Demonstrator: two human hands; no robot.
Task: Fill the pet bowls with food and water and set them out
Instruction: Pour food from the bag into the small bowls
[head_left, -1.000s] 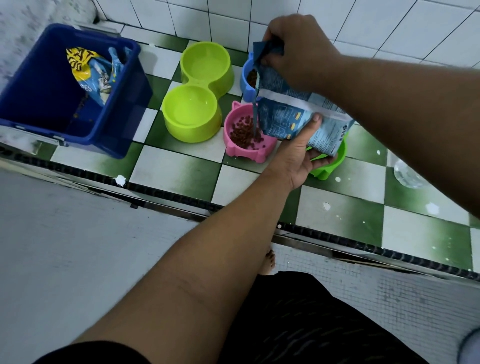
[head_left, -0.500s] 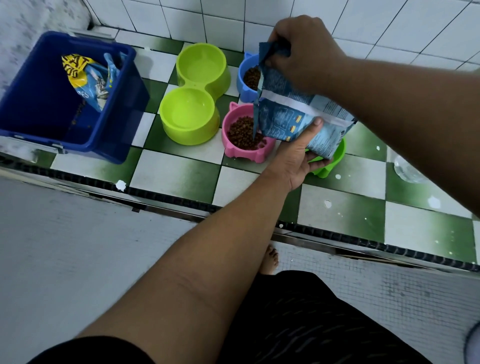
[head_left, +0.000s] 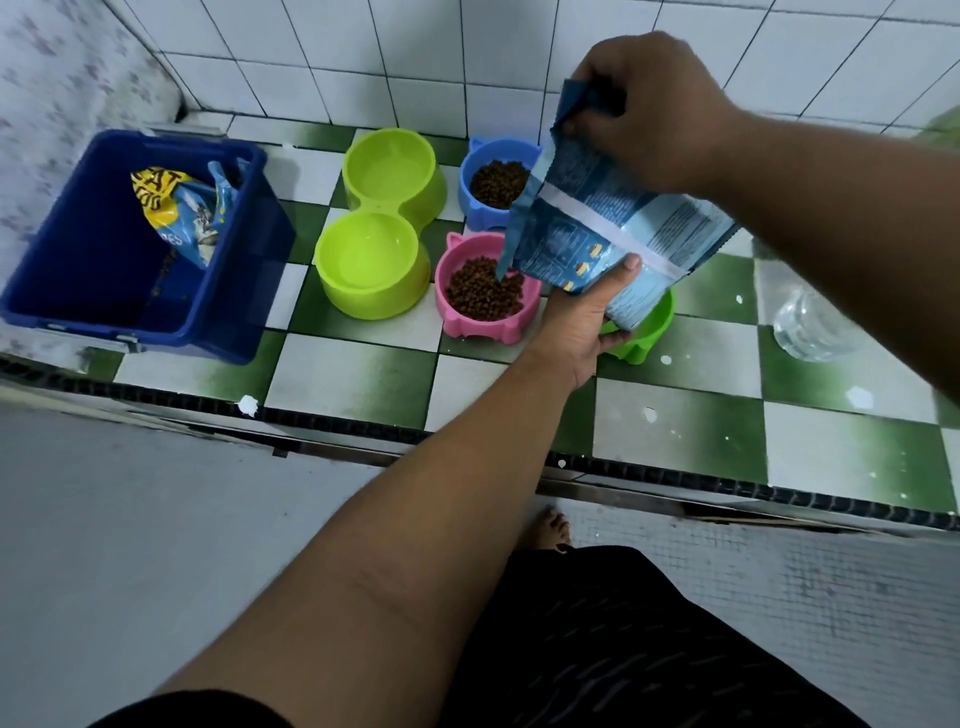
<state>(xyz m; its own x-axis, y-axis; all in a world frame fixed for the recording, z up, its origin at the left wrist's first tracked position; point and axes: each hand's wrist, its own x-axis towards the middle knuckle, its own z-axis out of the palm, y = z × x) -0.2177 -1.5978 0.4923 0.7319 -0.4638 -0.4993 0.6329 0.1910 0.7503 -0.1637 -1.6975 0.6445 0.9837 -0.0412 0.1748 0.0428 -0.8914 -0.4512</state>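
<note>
A light blue pet food bag (head_left: 597, 234) hangs tilted, its open corner pointing down over the pink bowl (head_left: 457, 325), which holds a heap of brown kibble (head_left: 483, 293). My right hand (head_left: 649, 104) grips the bag's top corner. Underneath, my left hand (head_left: 582, 317) holds the bag, thumb pressed on its front. Behind the pink bowl sits a blue bowl (head_left: 470, 205), also holding kibble. A lime double bowl (head_left: 363, 301) stands to the left, with no kibble in it. The bag and my left hand partly hide a green bowl (head_left: 649, 335).
All bowls stand on a green and white tiled ledge (head_left: 353, 374) against a white tiled wall. A dark blue bin (head_left: 244, 291) at the left holds another food bag (head_left: 182, 213). A clear water bottle (head_left: 810, 327) lies at the right. My foot shows on the grey floor below.
The kibble heap in the pink bowl has grown while the bag stayed tilted over it. Both hands kept their hold on the bag.
</note>
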